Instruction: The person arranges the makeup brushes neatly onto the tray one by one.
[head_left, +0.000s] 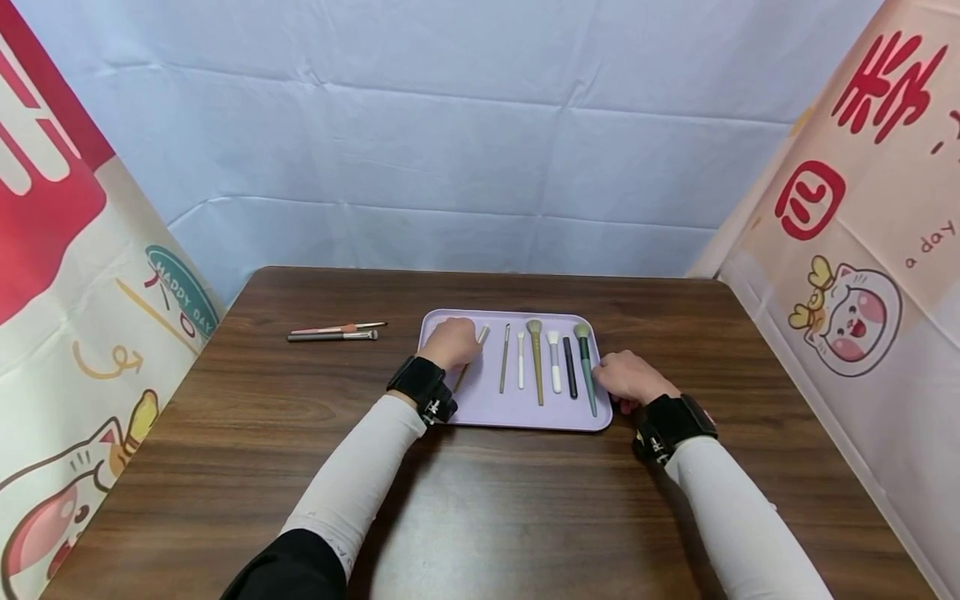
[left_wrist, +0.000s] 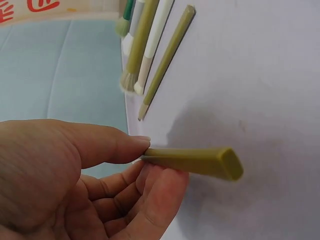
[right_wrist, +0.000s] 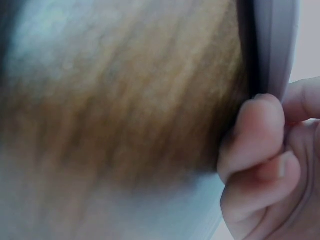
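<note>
Over the left end of the lilac tray (head_left: 480, 408), my left hand (head_left: 452, 342) pinches an olive-green makeup brush (left_wrist: 200, 162) between thumb and fingers. Its squared handle end points away from the hand in the left wrist view. My right hand (head_left: 628, 377) grips the tray's right edge, with curled fingers (right_wrist: 257, 132) at the rim in the right wrist view. Side by side on the tray lie several brushes, among them a slim olive one (head_left: 504, 358), a thick olive one (head_left: 536, 358), a black-handled one (head_left: 570, 367) and a green one (head_left: 587, 367).
Left of the tray, a pinkish brush (head_left: 337, 328) and a dark-handled brush (head_left: 330, 336) lie close together on the brown wooden table (head_left: 510, 517). A pale blue cloth (head_left: 450, 150) hangs behind it, with printed banners at both sides.
</note>
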